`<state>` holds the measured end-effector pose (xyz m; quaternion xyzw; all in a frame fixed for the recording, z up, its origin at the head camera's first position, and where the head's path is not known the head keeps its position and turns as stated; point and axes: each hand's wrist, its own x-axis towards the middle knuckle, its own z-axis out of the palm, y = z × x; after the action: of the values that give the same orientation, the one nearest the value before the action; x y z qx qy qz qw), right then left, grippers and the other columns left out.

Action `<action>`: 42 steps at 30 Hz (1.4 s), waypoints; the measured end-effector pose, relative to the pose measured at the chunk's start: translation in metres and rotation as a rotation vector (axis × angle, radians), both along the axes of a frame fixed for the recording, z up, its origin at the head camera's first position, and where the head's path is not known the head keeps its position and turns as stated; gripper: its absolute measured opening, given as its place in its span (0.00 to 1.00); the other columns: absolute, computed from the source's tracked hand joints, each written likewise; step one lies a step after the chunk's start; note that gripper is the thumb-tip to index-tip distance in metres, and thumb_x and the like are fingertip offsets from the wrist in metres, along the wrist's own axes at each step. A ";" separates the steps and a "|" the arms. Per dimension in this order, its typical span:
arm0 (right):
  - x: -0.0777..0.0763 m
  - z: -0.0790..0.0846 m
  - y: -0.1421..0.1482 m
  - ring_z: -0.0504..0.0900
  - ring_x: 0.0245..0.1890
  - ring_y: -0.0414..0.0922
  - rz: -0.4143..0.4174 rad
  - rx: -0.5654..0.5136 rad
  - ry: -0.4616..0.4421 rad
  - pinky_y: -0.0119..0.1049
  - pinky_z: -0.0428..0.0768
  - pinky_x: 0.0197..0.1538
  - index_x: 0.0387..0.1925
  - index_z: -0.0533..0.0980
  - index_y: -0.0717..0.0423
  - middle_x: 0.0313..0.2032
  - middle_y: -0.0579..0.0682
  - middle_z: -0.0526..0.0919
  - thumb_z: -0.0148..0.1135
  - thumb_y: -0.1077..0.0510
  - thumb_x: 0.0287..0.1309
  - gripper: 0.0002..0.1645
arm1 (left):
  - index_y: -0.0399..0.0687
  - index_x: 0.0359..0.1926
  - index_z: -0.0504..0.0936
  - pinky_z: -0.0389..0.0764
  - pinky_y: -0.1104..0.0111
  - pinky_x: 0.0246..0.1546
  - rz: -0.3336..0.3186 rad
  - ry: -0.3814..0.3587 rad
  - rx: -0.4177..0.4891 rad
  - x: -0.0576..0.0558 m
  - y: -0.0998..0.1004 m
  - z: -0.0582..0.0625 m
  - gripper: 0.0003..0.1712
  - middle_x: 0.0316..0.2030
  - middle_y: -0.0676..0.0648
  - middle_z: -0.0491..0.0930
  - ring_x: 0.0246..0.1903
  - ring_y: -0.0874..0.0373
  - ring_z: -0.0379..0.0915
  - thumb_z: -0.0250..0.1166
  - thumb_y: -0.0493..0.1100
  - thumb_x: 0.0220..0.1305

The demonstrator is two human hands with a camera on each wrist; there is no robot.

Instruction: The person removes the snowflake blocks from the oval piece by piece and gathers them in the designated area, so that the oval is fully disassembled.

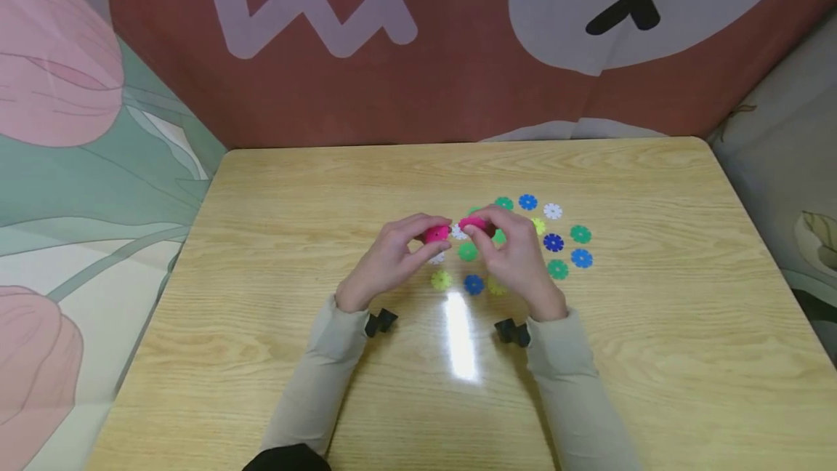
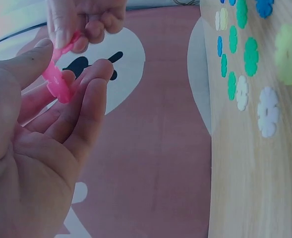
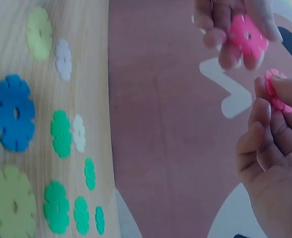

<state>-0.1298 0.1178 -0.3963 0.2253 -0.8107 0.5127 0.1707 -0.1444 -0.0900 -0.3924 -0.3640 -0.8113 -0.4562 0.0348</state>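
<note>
Two pink notched discs, shaped like flower-edged snowflake pieces, are held above the table, one in each hand. My left hand (image 1: pixel 394 254) pinches the left pink disc (image 1: pixel 437 233) between thumb and fingers. In my right hand (image 1: pixel 516 256), the other pink disc (image 1: pixel 474 224) is gripped by thumb and fingertips. The right wrist view shows the left hand's disc nearly face-on and the right hand's disc (image 3: pixel 277 90) tilted, partly covered by the thumb. Close together in the head view, the discs seem to touch in the left wrist view; I cannot tell whether they are joined.
Under and around the hands lie several notched discs, among them a blue disc (image 1: pixel 474 284), a yellow disc (image 1: pixel 441 280), a green disc (image 1: pixel 558 269) and a white disc (image 1: pixel 552 211). The wooden table (image 1: pixel 275 238) ends at a brown patterned backdrop (image 1: pixel 392 93).
</note>
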 end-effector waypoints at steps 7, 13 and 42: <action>0.002 0.000 0.021 0.74 0.28 0.38 -0.044 0.012 -0.089 0.27 0.75 0.35 0.34 0.81 0.61 0.28 0.51 0.82 0.65 0.65 0.58 0.02 | 0.42 0.52 0.81 0.79 0.72 0.34 0.002 0.007 0.000 0.001 0.001 0.002 0.16 0.40 0.48 0.83 0.37 0.63 0.76 0.65 0.42 0.64; 0.003 0.000 0.046 0.77 0.31 0.36 -0.031 0.091 -0.185 0.26 0.77 0.39 0.36 0.81 0.58 0.34 0.50 0.85 0.60 0.63 0.63 0.05 | 0.40 0.51 0.81 0.79 0.70 0.33 0.002 0.000 0.002 0.001 0.000 0.001 0.16 0.39 0.48 0.82 0.36 0.63 0.74 0.65 0.42 0.64; 0.010 -0.017 0.097 0.74 0.35 0.44 0.139 0.500 -0.572 0.33 0.75 0.38 0.35 0.81 0.51 0.33 0.47 0.80 0.62 0.65 0.59 0.06 | 0.39 0.51 0.81 0.79 0.69 0.34 0.008 -0.002 0.008 0.000 -0.001 -0.002 0.17 0.39 0.48 0.83 0.37 0.63 0.75 0.67 0.38 0.61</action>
<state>-0.1194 0.2152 -0.4133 0.1621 -0.9084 0.3516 -0.1578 -0.1448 -0.0914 -0.3944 -0.3600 -0.8110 -0.4597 0.0375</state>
